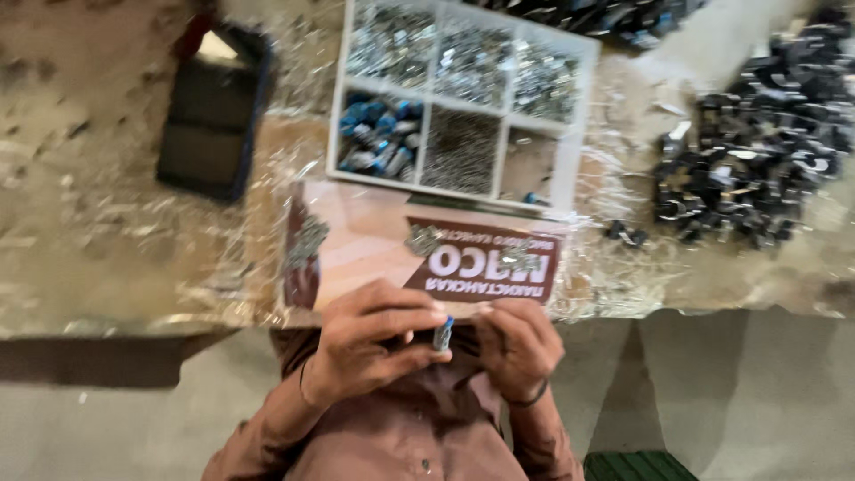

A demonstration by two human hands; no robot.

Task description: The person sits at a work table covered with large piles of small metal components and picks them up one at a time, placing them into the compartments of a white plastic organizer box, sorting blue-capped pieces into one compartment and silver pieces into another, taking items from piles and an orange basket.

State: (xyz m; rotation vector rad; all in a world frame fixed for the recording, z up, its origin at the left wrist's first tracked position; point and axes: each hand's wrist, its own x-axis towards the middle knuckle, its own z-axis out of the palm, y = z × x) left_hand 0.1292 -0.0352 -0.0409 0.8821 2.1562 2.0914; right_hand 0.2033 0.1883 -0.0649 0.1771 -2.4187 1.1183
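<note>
Both my hands meet close to my chest, just below the table's front edge. My left hand point(370, 343) and my right hand point(518, 343) pinch a small blue and silver part point(443, 334) between their fingertips. The part stands roughly upright between the thumbs. A thin dark band circles each wrist. Beyond the hands lies a brown and pink printed card point(374, 240) under clear plastic film, with two small clumps of metal pieces point(307, 240) on it.
A white compartment tray point(583, 134) holds silver metal pieces, thin pins and blue parts point(378, 134). A black flat device point(214, 116) lies at the left. A heap of black parts point(757, 151) sits at the right. Crinkled plastic covers the table point(98, 232).
</note>
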